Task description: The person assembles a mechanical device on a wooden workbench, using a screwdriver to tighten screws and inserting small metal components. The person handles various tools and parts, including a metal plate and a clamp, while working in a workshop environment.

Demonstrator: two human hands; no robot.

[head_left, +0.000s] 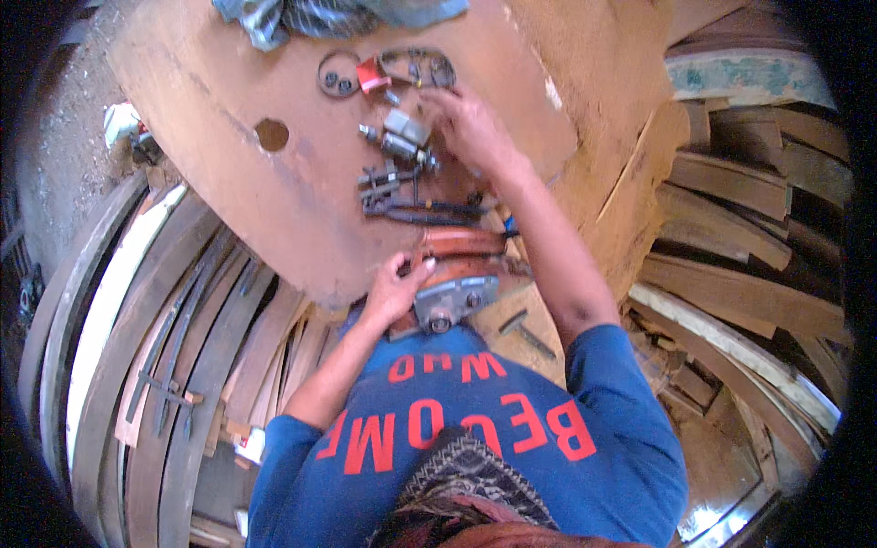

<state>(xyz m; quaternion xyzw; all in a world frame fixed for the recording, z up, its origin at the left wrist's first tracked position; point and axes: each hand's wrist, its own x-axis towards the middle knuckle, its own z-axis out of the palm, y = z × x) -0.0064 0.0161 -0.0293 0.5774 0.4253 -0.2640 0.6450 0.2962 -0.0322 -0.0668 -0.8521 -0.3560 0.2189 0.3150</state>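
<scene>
Close to my body, my left hand (395,290) is closed around the side of an orange and grey power tool (457,290), its thumb on the orange casing. Farther out over the board, my right hand (470,128) hangs beside loose machine parts; its fingers are blurred, so whether they hold anything is unclear. Nearest to it are a silver and grey metal part (405,130) and a dark looped belt-like piece (429,64). A small red piece (373,76) lies beside a dark ring (339,74). Black-handled pliers (425,215) and dark metal pieces (379,183) rest nearer the tool.
The parts lie on a large brown board (210,82) with a round hole (271,134). A crumpled blue-grey cloth (338,14) is at its far edge. A small hammer (525,334) sits right of the power tool. Curved wooden planks are stacked left (174,301) and right (722,219).
</scene>
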